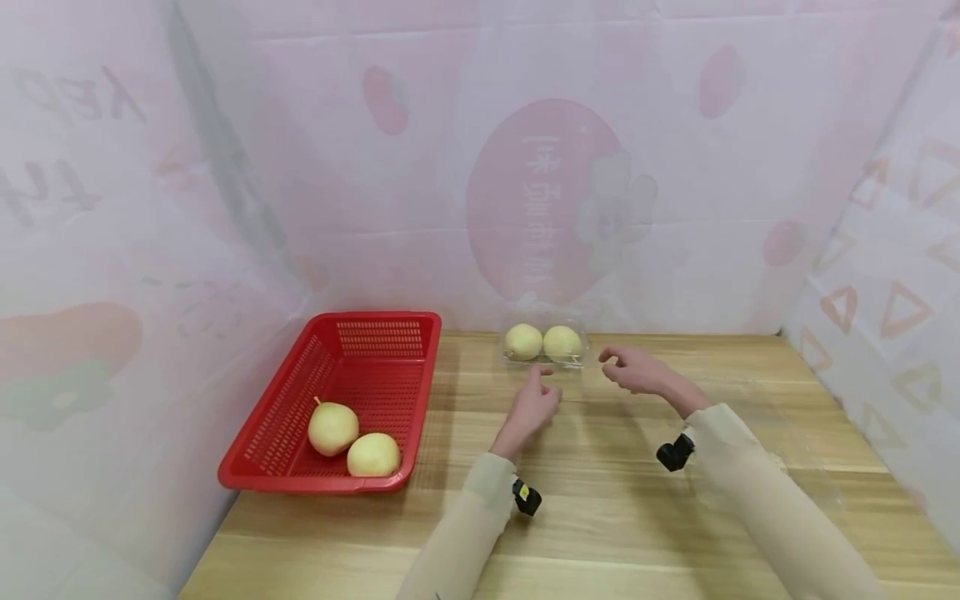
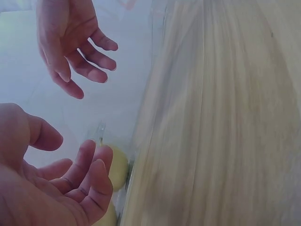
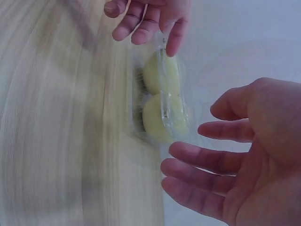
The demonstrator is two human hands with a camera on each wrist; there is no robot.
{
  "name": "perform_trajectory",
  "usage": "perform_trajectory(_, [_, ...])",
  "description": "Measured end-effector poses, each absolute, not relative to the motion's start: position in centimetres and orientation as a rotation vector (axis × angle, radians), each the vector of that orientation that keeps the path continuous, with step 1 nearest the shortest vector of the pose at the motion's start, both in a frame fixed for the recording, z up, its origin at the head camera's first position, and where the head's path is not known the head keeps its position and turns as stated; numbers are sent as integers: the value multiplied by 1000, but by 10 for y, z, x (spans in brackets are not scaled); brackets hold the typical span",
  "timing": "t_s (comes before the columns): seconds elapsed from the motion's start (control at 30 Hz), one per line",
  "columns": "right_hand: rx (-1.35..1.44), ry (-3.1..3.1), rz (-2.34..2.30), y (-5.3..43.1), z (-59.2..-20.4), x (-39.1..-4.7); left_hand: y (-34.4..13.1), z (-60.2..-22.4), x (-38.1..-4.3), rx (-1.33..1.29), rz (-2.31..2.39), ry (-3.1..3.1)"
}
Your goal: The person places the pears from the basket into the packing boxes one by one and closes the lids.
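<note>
A clear plastic clamshell box (image 1: 567, 364) stands at the table's back edge with two pale yellow pears (image 1: 522, 342) inside, side by side. My left hand (image 1: 531, 407) is just in front of the box, its fingers loosely bent and nothing held. To the right of the box, my right hand (image 1: 637, 372) is raised over the table with relaxed, spread fingers, also holding nothing. In the right wrist view the box (image 3: 164, 106) appears closed, and both palms face each other across a gap.
At the left sits a red plastic basket (image 1: 431, 375) with two more pears (image 1: 333, 428) in its near end. Transparent plastic packaging (image 1: 806, 454) lies on the right side of the wooden table (image 1: 600, 533), partly behind my right sleeve. Printed cloth walls enclose the back and sides.
</note>
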State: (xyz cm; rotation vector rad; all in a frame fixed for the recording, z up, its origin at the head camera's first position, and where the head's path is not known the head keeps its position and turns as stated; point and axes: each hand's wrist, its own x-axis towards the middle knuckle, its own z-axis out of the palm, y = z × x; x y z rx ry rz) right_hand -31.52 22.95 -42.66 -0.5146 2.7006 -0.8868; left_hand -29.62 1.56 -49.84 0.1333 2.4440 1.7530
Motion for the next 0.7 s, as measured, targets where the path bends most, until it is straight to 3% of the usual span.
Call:
perform_trajectory(0.23, [-665, 2763, -718, 243, -423, -303, 22, -500, -284, 147, 1744, 2446])
perform_trajectory(0.7, [-693, 2810, -725, 274, -428, -274, 62, -502, -259, 126, 1714, 2391])
